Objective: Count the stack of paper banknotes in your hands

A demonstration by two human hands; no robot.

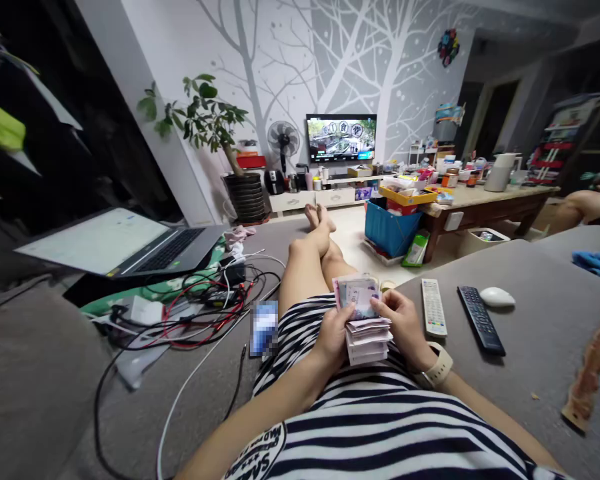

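I hold a folded stack of banknotes (364, 325) in my lap over a striped shirt. My left hand (334, 333) is closed round the stack's left side, with the thumb on the top note. My right hand (405, 323) grips the right side, fingers curled on the notes, and wears a pale wristband (439, 368). My bare legs (313, 257) stretch out ahead on the grey sofa (530, 347).
A white remote (434, 307), a black remote (481, 319) and a white mouse (497, 297) lie on the sofa to the right. An open laptop (130, 243) and tangled cables (200, 307) lie to the left. Ahead are a cluttered low table (485, 200), a blue bin (389, 230) and a TV (341, 137). Another person's leg (583, 203) shows at far right.
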